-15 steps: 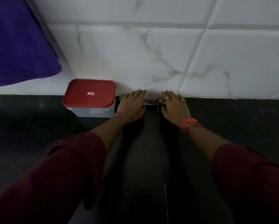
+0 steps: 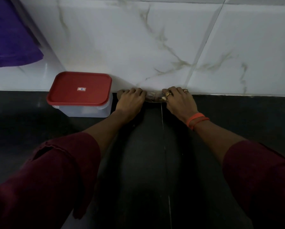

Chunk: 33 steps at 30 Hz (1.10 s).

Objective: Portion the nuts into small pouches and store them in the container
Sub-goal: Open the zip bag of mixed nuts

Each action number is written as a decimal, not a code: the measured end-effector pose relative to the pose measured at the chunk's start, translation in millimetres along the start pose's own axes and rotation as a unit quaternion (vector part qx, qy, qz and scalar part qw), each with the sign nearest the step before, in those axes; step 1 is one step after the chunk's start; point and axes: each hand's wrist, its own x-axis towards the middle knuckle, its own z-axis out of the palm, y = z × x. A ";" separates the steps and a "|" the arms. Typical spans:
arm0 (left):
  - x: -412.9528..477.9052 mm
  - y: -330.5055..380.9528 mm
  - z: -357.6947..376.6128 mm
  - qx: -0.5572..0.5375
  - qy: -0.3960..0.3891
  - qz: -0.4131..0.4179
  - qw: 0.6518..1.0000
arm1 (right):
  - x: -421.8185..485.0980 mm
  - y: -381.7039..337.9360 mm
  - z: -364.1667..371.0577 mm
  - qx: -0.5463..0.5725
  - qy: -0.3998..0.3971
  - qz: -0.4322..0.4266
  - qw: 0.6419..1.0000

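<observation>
A clear bag of nuts (image 2: 153, 97) lies on the dark counter against the marble wall, mostly hidden between my hands. My left hand (image 2: 130, 101) curls its fingers over the bag's left end. My right hand (image 2: 179, 100), with rings and an orange wrist thread, grips its right end. A clear plastic container (image 2: 89, 109) with a red lid (image 2: 79, 88) shut on it stands just left of my left hand, against the wall.
The white marble-tiled wall (image 2: 155, 47) rises directly behind the bag. A purple cloth (image 2: 9, 38) hangs at the upper left. The dark counter (image 2: 155, 162) stretches toward me, with a thin seam running down its middle.
My fingers have curled from lying flat to gripping the two ends of the bag, and my hands have spread slightly apart. The container has not moved.
</observation>
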 end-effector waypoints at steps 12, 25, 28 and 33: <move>-42.6 3.4 -43.8 -0.080 0.093 -0.007 0.992 | -50.9 -22.6 -27.0 0.087 0.076 0.049 0.992; -235.1 20.0 -57.7 -0.168 0.067 -0.055 0.982 | -171.5 -108.4 -48.1 0.166 0.108 -0.041 0.979; -245.6 21.0 -52.8 -0.168 0.066 -0.065 0.981 | -175.7 -117.4 -44.5 0.156 0.122 -0.047 0.979; -253.4 24.8 -44.7 -0.162 0.071 -0.072 0.982 | -177.1 -121.6 -37.7 0.148 0.152 -0.061 0.975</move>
